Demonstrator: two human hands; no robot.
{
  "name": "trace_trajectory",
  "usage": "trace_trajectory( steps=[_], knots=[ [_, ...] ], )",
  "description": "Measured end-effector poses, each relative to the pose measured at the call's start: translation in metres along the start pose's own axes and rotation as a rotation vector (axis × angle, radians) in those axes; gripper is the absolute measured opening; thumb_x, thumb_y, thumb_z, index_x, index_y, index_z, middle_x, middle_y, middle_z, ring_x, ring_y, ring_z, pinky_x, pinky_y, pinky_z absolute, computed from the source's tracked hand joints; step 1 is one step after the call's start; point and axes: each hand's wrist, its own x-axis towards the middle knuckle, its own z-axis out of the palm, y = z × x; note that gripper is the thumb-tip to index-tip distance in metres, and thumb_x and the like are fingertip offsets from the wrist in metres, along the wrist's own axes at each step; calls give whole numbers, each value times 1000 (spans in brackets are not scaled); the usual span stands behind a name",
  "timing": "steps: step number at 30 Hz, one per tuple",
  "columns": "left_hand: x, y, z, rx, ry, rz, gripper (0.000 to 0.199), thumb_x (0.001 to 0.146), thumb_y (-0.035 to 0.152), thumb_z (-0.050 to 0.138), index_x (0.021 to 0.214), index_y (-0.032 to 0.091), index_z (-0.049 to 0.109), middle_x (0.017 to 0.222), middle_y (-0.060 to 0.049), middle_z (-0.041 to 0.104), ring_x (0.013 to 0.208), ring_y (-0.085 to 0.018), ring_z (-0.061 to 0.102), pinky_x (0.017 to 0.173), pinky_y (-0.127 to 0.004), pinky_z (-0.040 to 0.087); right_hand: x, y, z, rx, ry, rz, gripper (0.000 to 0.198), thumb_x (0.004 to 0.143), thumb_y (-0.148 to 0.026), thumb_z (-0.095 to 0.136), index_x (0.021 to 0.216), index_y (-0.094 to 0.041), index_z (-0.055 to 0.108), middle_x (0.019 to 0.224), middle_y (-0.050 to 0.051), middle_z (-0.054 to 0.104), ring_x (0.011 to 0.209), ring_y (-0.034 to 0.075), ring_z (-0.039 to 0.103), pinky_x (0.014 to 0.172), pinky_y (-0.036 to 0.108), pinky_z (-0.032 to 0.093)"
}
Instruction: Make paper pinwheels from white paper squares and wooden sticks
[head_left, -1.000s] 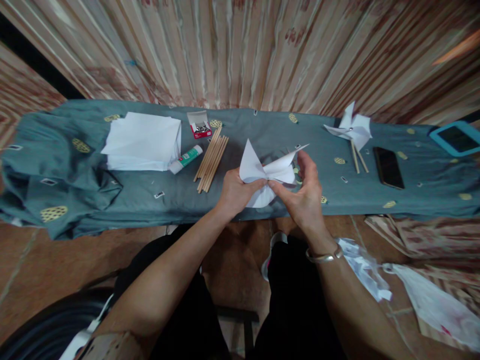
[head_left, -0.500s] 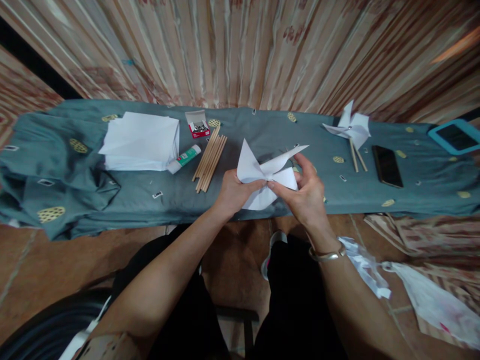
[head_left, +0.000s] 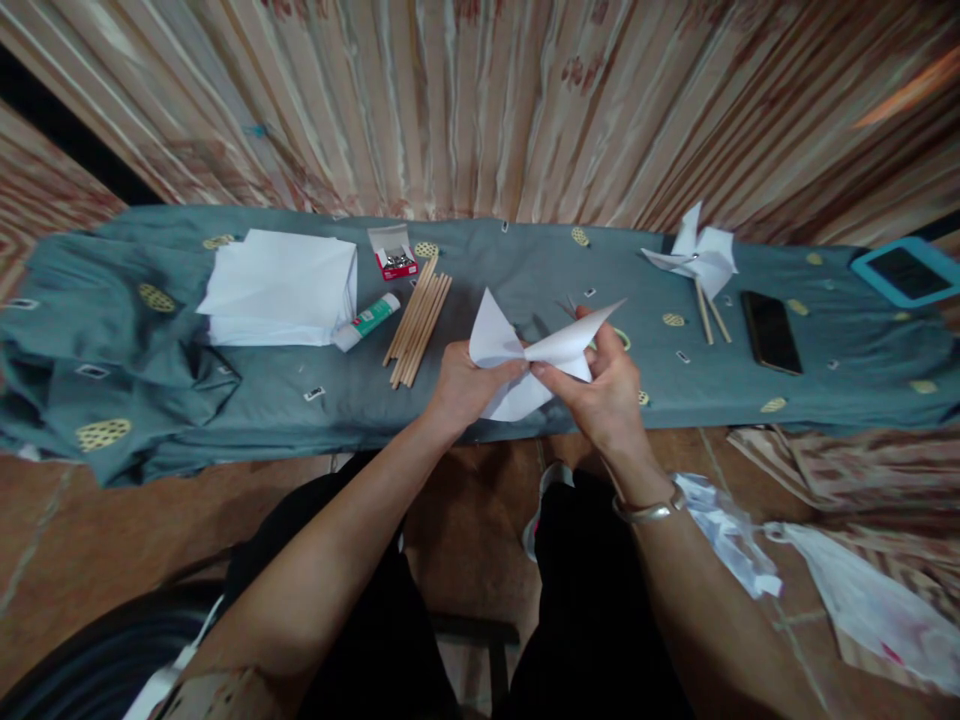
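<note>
Two thumbs pinch a folded paper at its middle

The left hand (head_left: 466, 388) and the right hand (head_left: 609, 392) both grip a folded paper (head_left: 555, 350), raised in front of the person at the near side of the cloth-covered table (head_left: 352, 400). The thumbs lie nearly tip to tip at its centre, probably because the bent-over corners meet there and would spring apart if let go. Neither grip stands wide. The left is closed on the paper, its thumb on top and its fingers mostly hidden. The right pinches with its thumb, while its fingers curve more loosely behind the flap on that side, perhaps to steady it. One pointed corner rises on the left, another reaches out to the right.

Just beyond the right hand lie scissors (head_left: 624, 338), partly covered. To the left, a bunch of wooden sticks (head_left: 418, 325) lies within easy reach, with a glue stick (head_left: 369, 321) next to it and an open red box (head_left: 397, 262) of small metal pieces behind. A stack of white paper (head_left: 279, 285) sits farther left. Well off to the right, seemingly set aside, is a paper pinwheel (head_left: 699, 260) with two sticks beneath it, then a phone (head_left: 772, 332) and a blue-framed tablet (head_left: 910, 270).
</note>
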Motion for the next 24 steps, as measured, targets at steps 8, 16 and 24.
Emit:
trace_trajectory(
  steps=[8, 16, 24],
  knots=[
    [1, 0, -1, -1, -10, -10, 23, 54, 23, 80, 73, 13, 74, 70, -2, 72, 61, -15, 63, 59, -26, 52, 1, 2, 1, 11, 4, -16, 75, 65, -40, 80, 131, -23, 47, 88, 3, 72, 73, 23, 70, 67, 42, 62],
    [2, -2, -2, -4, 6, -20, 25, 53, 24, 82, 72, 12, 70, 68, -1, 69, 61, -14, 62, 60, -26, 51, 1, 1, 0, 40, -19, 43, 76, 64, -41, 80, 130, -23, 47, 86, 2, 72, 69, 23, 68, 67, 42, 60],
    [5, -5, -3, 2, -4, -15, 27, 52, 25, 82, 73, 13, 70, 66, 1, 68, 60, -13, 61, 60, -26, 50, 1, -7, 2, 71, -17, 92, 71, 62, -40, 80, 124, -23, 50, 84, 1, 71, 69, 21, 66, 65, 36, 56]
  ],
)
